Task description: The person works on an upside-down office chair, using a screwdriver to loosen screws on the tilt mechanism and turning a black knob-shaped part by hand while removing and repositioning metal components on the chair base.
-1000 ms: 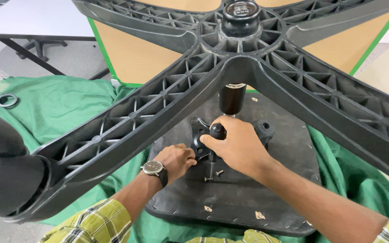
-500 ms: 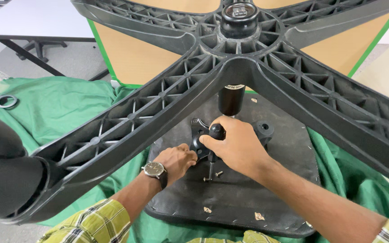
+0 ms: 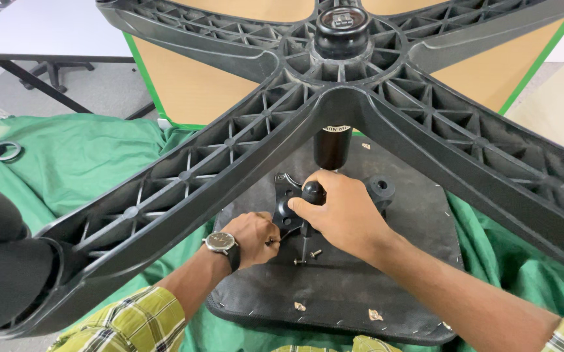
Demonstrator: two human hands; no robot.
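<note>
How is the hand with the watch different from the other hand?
The left hand wears a dark wristwatch; the right hand wears none. The left hand is curled into a fist low on the upturned chair seat; the right hand sits higher, its fingers wrapped round a round black knob. Both work close together under the black star-shaped chair base, and both arms end in plaid sleeves.
</note>
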